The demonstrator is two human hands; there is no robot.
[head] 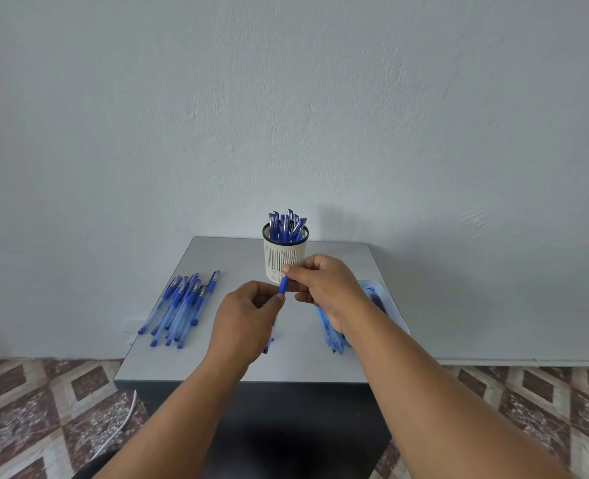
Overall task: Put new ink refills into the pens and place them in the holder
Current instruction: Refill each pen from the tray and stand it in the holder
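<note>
Head view — grey table (217,257) against pale wall (286,98); both hands' fingers (294,271) pinch blue pen (283,284).

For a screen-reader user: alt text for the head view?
Two hands, left hand and right hand, hold a blue pen over a grey table. Behind stands a holder of pens; loose pens lie left.

Holder (285,259) at table (338,361) rear, loose pens (179,307) left, tray (391,305) right.
</note>
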